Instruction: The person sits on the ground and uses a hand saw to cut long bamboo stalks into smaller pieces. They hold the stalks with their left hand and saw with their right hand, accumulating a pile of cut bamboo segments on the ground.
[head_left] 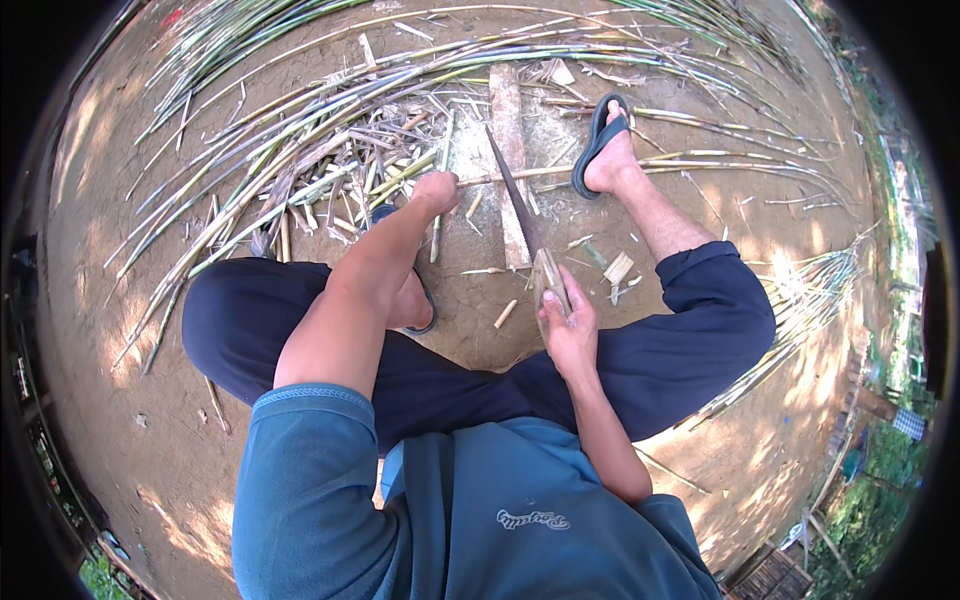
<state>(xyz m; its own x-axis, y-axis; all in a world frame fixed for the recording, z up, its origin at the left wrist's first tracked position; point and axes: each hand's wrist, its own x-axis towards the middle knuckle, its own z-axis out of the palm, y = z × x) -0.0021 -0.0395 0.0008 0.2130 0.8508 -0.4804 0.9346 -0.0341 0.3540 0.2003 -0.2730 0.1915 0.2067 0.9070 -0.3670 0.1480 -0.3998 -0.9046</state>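
Note:
My right hand (pixel 571 328) is wrapped round the wooden handle of a hand saw (pixel 513 193), its long tapered blade pointing away from me. In my left hand (pixel 437 190) is a thin, pale, jointed cane stalk (pixel 545 172), which stretches to the right across a wooden plank (pixel 507 110). The blade crosses that stalk just over the plank. Further right, the stalk passes at my right foot's dark flip-flop (pixel 600 145); whether the sole presses on it, I cannot tell. My left fingers are closed, partly hidden by the back of the hand.
Left of the plank lies a heap of short cut cane pieces (pixel 400 170). Long cane stalks (pixel 300 130) arc across the ground beyond. Pale sawdust (pixel 470 145) surrounds the plank. Near my right hand sits a small wood block (pixel 618 267). More thin canes (pixel 800 310) lie beyond my right knee.

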